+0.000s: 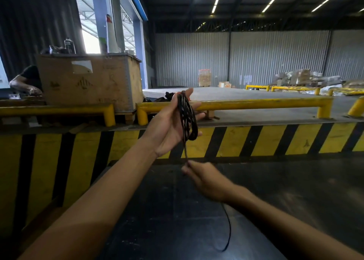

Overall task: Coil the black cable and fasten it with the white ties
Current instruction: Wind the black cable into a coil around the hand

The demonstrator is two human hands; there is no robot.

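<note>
**Cable coil half wound, tail running down**

The left hand [173, 125] is holding the black cable [187, 119] as upright loops across its palm. The right hand [206, 179], directly below, is pinching the loose tail, which is trailing toward the floor [275, 190]. No white ties are showing.

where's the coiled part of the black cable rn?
Head view, centre frame: the coiled black cable is looped over the raised left hand, in front of the yellow steel guard rail. Its loose strand runs down to the right hand.
</note>
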